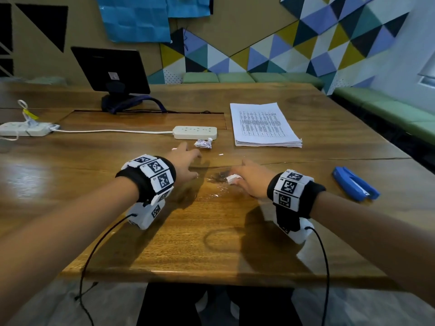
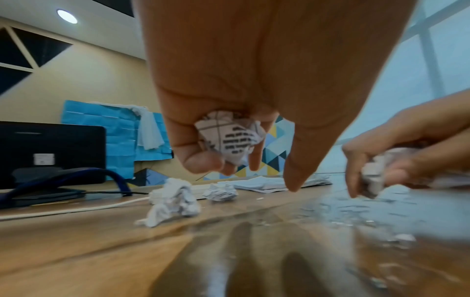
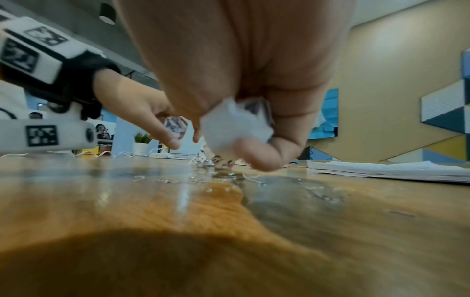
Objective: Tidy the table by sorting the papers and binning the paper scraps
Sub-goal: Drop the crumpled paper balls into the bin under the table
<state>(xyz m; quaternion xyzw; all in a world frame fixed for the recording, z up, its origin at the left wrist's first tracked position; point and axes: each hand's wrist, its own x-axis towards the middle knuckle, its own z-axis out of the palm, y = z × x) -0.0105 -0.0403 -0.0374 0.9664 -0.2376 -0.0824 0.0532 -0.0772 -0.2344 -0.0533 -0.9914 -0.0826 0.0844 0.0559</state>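
Note:
My left hand [image 1: 188, 163] hovers over the wooden table [image 1: 211, 243] and grips a crumpled printed paper ball [image 2: 229, 138] in its curled fingers, forefinger pointing down. To its right, my right hand [image 1: 244, 182] pinches a white paper wad [image 1: 233, 179] low over the tabletop, and the wad [image 3: 234, 128] sits between thumb and fingers. Another crumpled scrap [image 1: 203, 144] lies just beyond the left hand. In the left wrist view two loose balls [image 2: 175, 203] [image 2: 220, 192] rest on the wood. Tiny paper bits [image 1: 215, 195] are scattered between the hands. A neat stack of printed papers [image 1: 263, 124] lies at the far right.
A white power strip [image 1: 195, 132] with its cable lies behind the scraps. A black monitor [image 1: 110, 69] stands at the back left, with a second power strip [image 1: 23, 129] at the far left. A blue stapler [image 1: 355, 183] lies right of my right wrist.

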